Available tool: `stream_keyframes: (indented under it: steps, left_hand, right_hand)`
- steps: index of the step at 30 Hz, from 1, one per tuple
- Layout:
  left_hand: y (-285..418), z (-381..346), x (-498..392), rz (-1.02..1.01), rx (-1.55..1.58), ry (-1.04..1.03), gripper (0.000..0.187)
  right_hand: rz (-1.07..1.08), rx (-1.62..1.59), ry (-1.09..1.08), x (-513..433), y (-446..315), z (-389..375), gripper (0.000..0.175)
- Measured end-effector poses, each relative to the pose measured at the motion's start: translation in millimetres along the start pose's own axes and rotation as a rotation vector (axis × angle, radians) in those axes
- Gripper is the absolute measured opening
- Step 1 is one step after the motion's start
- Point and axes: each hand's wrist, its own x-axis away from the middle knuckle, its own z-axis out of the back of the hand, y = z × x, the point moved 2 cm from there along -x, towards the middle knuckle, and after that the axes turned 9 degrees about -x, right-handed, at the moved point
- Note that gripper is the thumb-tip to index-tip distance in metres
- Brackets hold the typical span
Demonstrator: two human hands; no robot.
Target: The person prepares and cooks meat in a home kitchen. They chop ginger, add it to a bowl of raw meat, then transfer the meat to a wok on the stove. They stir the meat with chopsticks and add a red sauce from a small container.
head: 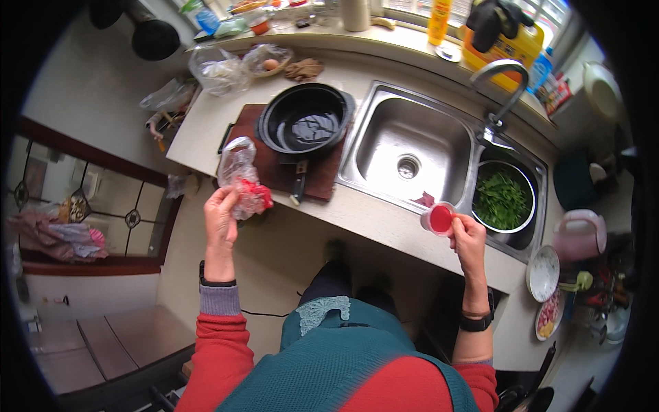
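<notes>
My left hand [221, 210] pinches a crumpled clear plastic bag [240, 164] with a red part, just off the counter's front edge. Between finger and thumb of my right hand [467, 236] is a small clear cup [439, 219] that looks red inside, over the counter edge in front of the sink. A black pot [307, 121] stands on a dark wooden cutting board [253, 123]. A knife's black handle [300, 181] sticks out from under the pot. A dark red scrap [425, 199] lies at the near edge of the steel sink basin [415, 139].
Leafy greens [500, 198] fill a round metal bowl in the right basin, beside the faucet [502, 92]. Plastic bags [219, 70] and an egg [270, 64] lie at the counter's back left. Two plates [543, 273] and a pink kettle [580, 234] stand at the right.
</notes>
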Motion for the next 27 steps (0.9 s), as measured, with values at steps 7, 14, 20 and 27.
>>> stream_keyframes:
  steps: [7, 14, 20, 27]
  left_hand:
    - [-44, 168, -67, -0.026, -0.116, 0.44, 0.012]
    - [-133, 281, -150, 0.116, -0.148, 0.62, 0.02]
    - [-160, 313, -196, 0.487, -0.465, 0.622, 0.053]
    - [-117, 292, -233, 0.197, -0.589, 0.624, 0.048]
  right_hand:
    - [-0.058, 0.079, 0.005, -26, 8, -37, 0.022]
    - [-0.091, 0.119, 0.092, -46, 11, -72, 0.022]
    - [-0.069, 0.111, 0.167, -50, 1, -91, 0.021]
    - [-0.079, 0.143, 0.195, -50, -12, -110, 0.021]
